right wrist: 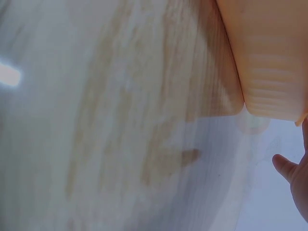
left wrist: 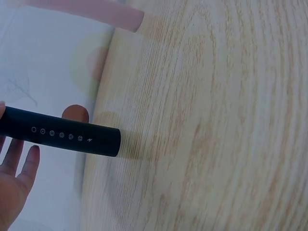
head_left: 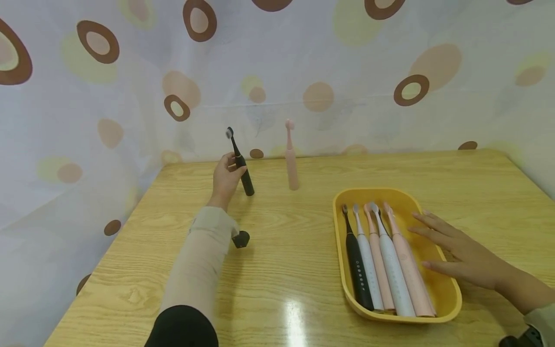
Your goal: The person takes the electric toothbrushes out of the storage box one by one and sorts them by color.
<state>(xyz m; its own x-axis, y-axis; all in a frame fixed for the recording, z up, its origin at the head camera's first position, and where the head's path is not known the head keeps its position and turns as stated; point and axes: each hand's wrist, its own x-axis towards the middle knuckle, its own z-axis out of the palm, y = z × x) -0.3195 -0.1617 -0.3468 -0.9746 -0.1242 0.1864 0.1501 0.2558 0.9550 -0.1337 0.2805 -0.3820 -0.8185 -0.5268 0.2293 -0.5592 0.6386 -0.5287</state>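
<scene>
My left hand (head_left: pixel 226 179) grips a black electric toothbrush (head_left: pixel 245 176) by its handle near the back of the table, brush head up and slightly tilted. In the left wrist view the handle of the black toothbrush (left wrist: pixel 62 132) shows a row of small symbols. To its right a pink electric toothbrush (head_left: pixel 291 164) stands upright by itself. Fingers spread, my right hand (head_left: pixel 461 253) is over the right rim of a yellow tray (head_left: pixel 451 301). Inside lie a black toothbrush (head_left: pixel 359 270) and several white and pink ones, side by side with heads toward the back.
The wooden table (head_left: pixel 277 270) ends at the back against a white curtain (head_left: pixel 277 62) with brown and yellow spots. More of this cloth hangs on the left side. The tray's outer wall (right wrist: pixel 274 57) fills the upper right of the right wrist view.
</scene>
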